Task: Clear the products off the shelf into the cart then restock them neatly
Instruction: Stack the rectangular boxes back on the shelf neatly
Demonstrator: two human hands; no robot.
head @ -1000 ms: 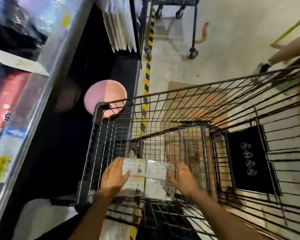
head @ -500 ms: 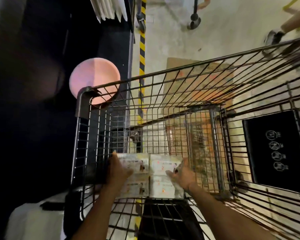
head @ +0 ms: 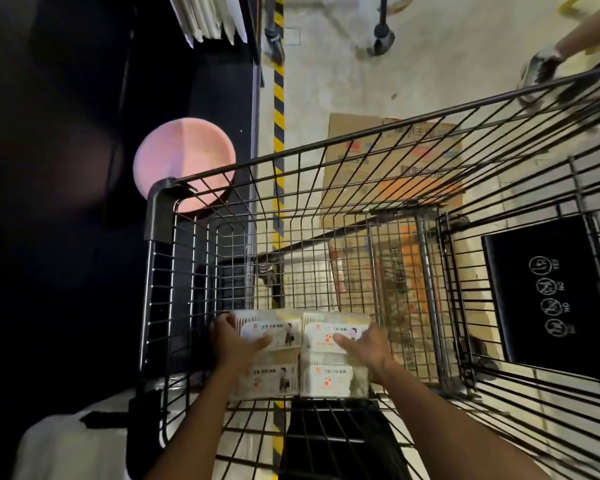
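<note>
Pink disc (head: 184, 164) at 10 o'clock outside the cart (head: 222, 166). Our left hand (head: 234, 341) and right hand (head: 368, 344) grip the packs (head: 300, 355), fingers curled round their outer sides, low in the cart's near end, 6 o'clock. Cardboard (head: 392, 150) on the floor beyond.

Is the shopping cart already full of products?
No, the cart holds only one block of white packs, held between the left hand and right hand.

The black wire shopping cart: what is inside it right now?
Four white labelled packs in a block, gripped by the left hand and right hand. Anything beneath the packs is covered.
</note>
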